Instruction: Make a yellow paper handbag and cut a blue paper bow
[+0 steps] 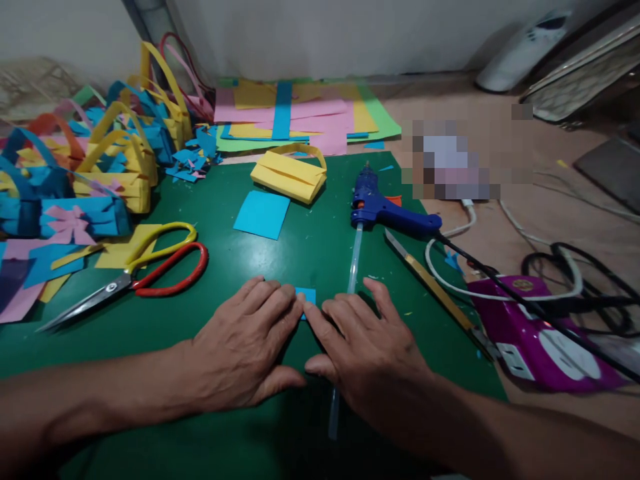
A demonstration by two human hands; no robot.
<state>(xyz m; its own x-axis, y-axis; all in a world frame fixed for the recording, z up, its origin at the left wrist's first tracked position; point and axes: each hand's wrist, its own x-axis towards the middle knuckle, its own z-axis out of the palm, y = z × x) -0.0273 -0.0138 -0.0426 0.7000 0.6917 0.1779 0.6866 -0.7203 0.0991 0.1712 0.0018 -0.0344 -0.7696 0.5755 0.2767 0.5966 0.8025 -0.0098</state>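
Both forearms come in low over the green cutting mat, and my left hand and right hand lie flat, fingers together, pressing a small blue paper piece near the mat's front edge; only a corner shows between my fingertips, so its shape I can't quite tell. Under my right hand runs a clear glue stick from the blue glue gun on the mat's right side. Further back on the mat lie a blue paper square and a yellow paper basket. Scissors rest at the mat's left. Beyond its far edge, coloured sheets meet a pale wall.
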